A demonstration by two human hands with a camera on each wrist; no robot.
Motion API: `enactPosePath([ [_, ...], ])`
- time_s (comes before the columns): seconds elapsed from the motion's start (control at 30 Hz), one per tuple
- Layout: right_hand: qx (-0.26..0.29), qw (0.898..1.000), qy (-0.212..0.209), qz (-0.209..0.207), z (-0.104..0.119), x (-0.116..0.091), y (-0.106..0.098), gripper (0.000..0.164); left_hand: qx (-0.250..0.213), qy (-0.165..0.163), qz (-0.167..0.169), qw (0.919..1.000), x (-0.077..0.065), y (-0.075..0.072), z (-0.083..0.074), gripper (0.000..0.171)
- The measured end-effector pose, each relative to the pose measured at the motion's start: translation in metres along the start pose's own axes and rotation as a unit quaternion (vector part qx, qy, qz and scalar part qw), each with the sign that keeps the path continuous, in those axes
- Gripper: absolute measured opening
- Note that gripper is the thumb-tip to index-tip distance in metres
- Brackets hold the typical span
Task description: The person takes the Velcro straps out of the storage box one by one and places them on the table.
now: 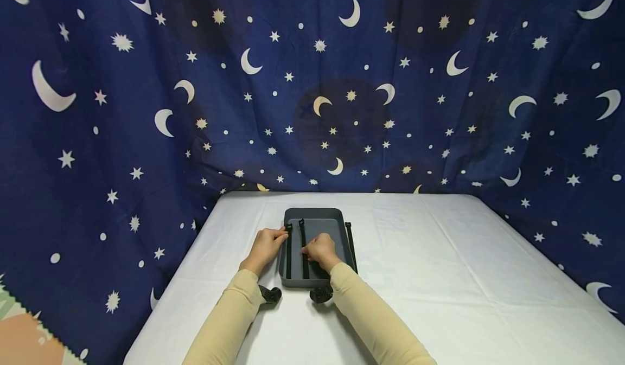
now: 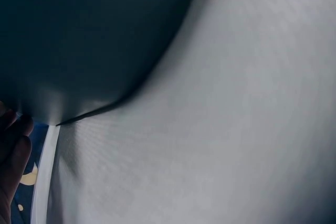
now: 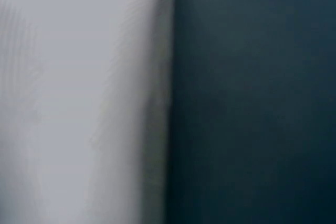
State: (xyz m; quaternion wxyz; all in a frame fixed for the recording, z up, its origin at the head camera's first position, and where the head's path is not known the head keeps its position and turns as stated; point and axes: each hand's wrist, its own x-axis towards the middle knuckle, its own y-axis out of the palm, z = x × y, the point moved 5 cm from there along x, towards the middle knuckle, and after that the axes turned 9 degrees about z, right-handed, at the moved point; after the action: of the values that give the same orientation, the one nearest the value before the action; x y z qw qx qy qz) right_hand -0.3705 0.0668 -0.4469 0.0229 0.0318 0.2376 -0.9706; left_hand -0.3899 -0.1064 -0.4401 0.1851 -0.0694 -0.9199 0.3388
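Observation:
A dark grey rectangular tray (image 1: 312, 213) stands on the white-covered table. Two black straps with small heads lie lengthwise in it: a left strap (image 1: 288, 259) along the left wall and a middle strap (image 1: 305, 268) beside it. My left hand (image 1: 265, 249) reaches over the left rim and pinches the left strap near its head. My right hand (image 1: 322, 251) is over the tray, thumb and finger pinching the middle strap partway down. In the left wrist view, fingers (image 2: 16, 153) show beside the tray's outer wall (image 2: 89, 40). The right wrist view shows only tray wall (image 3: 252, 98) and cloth.
A third black strap (image 1: 350, 240) lies along the tray's right side. Black wrist-worn devices (image 1: 271, 295) sit just in front of the tray's near edge. White cloth (image 1: 439, 278) covers the table, and a blue curtain (image 1: 312, 83) with moons and stars hangs behind and beside it.

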Motion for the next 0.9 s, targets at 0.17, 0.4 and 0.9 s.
enactPosePath([
  [0.17, 0.012, 1.0, 0.0, 0.002, -0.001, -0.001, -0.002, 0.013, -0.007, 0.001, 0.002, 1.0, 0.0, 0.0, -0.001, 0.021],
  [0.4, 0.036, 0.999, -0.002, 0.016, 0.004, -0.004, -0.005, 0.013, -0.007, 0.001, 0.001, 1.0, 0.0, -0.001, -0.001, 0.021],
  [0.9, 0.071, 0.997, -0.004, 0.029, 0.007, -0.002, -0.014, 0.008, -0.006, 0.003, 0.0, 1.0, -0.001, -0.001, -0.002, 0.021],
])
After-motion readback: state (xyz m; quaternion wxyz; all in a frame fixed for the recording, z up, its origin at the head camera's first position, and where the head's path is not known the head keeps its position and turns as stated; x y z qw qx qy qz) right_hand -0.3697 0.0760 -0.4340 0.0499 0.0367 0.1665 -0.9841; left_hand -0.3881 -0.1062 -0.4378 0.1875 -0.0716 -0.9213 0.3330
